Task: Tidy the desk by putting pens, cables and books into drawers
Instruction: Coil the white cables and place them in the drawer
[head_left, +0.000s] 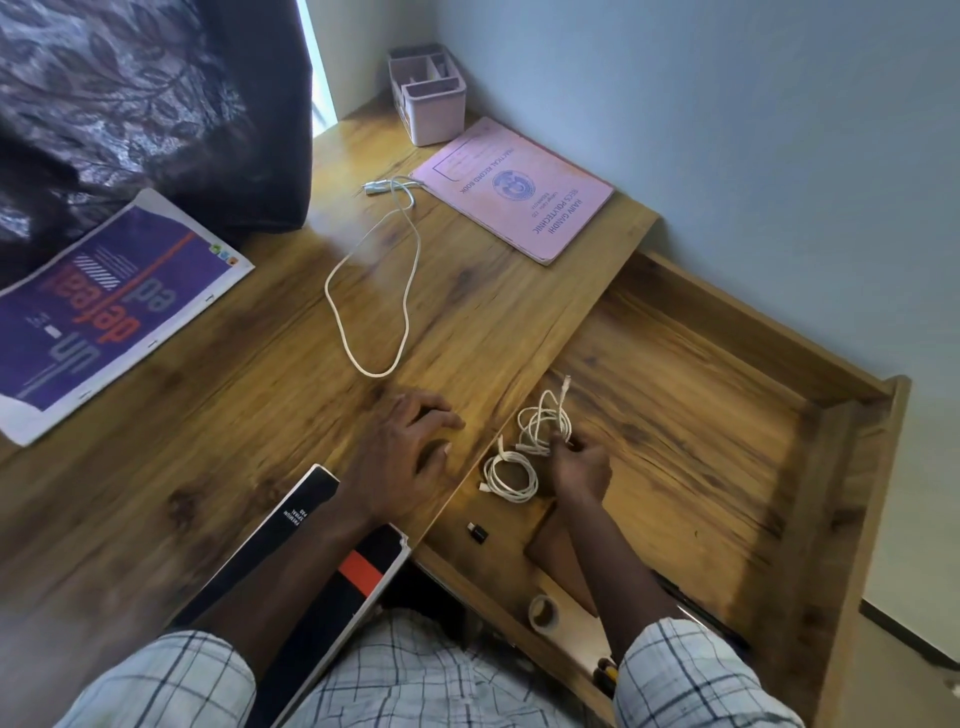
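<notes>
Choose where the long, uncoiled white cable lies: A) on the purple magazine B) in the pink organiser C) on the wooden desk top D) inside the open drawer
C: the long uncoiled white cable lies on the wooden desk top, plug end near the pink record book.

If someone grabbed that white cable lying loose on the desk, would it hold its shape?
Probably floppy: the cable lies in a wavy, irregular loop on the desk. It looks thin, so likely light. Its plug end would probably dangle.

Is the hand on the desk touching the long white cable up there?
Apart. The head view shows a stretch of bare desk between the left hand and the nearest loop of the cable.
</notes>
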